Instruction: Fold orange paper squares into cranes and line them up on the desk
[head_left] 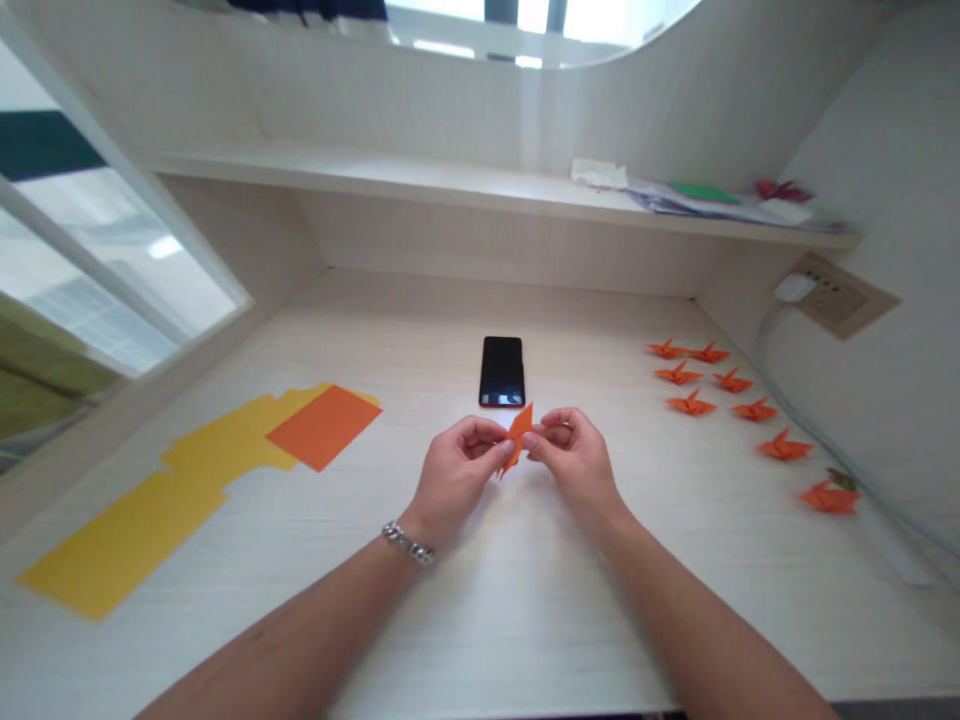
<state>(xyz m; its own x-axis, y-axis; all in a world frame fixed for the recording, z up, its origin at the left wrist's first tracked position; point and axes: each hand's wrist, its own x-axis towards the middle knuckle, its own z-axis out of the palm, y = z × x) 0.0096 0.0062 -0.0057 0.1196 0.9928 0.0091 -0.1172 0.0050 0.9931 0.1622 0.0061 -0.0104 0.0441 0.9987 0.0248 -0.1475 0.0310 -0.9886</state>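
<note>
An orange folded paper piece (519,428) is held above the desk between both hands. My left hand (461,462), with a chain bracelet (407,541) on its wrist, pinches its left side. My right hand (571,452) pinches the same paper from the right, thumb across its front. One pointed flap stands up and thin points hang below; the finer folds are too small to tell. A black phone (502,371) lies on the desk just beyond the hands.
Several orange paper cranes (691,403) stand in rows at the right. On the left lie yellow paper sheets (142,530) with an orange square (324,428) on top. A white cable (806,420) runs from the wall socket (844,297). Papers (712,200) rest on the shelf (450,186).
</note>
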